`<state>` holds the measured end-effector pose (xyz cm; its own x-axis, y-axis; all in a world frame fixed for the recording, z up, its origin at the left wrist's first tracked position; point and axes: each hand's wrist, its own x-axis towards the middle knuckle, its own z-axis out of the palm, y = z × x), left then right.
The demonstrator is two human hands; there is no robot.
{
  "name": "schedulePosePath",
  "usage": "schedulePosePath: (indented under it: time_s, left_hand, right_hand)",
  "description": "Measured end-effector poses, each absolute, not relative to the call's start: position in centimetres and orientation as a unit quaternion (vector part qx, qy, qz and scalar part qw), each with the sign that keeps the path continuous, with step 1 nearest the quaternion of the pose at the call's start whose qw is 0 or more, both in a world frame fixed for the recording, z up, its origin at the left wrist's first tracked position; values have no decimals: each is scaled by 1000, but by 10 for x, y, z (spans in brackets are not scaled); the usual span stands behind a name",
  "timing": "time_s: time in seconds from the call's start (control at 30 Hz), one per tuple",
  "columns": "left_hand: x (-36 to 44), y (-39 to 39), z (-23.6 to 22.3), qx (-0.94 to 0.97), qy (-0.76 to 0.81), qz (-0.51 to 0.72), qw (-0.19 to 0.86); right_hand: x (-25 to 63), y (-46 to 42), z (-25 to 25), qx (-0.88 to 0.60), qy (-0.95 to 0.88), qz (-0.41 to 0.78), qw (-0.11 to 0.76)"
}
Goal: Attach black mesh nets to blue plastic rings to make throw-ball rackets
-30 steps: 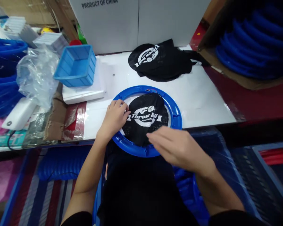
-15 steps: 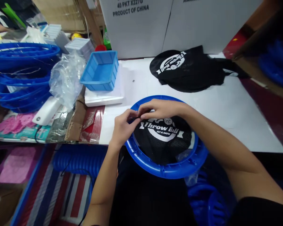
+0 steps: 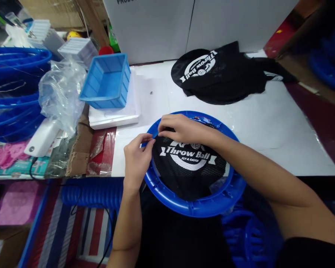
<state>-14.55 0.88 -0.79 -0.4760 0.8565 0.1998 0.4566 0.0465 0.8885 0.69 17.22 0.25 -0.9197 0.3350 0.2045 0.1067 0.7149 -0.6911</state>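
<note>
A blue plastic ring [image 3: 195, 206] lies at the near edge of the white table [image 3: 268, 123], partly over my lap. Inside it sits a black mesh net [image 3: 190, 167] printed "Throw Ball". My left hand [image 3: 136, 160] pinches the net's edge against the ring's left rim, fingers closed. My right hand [image 3: 181, 128] reaches across and presses closed fingers on the net's edge at the ring's upper left, close to my left hand.
A pile of black printed nets [image 3: 220, 74] lies at the table's back. A blue bin [image 3: 106, 82] stands on a white tray, with a clear plastic bag [image 3: 60, 93] and stacked blue rings [image 3: 13, 89] to the left. White cartons stand behind. More blue rings [image 3: 245, 238] lie below right.
My right hand went from the ring's near side across to its upper left rim, meeting my left hand. Both hands have since shifted slightly along the rim; the view moved a little.
</note>
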Motion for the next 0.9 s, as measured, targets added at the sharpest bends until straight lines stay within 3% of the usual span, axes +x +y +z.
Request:
schedulePosePath:
  time_s: [0.9]
  left_hand:
    - [-151,15,-9,480,708,487,177]
  right_hand:
    - [-7,158,-6,-187,-935,248,172]
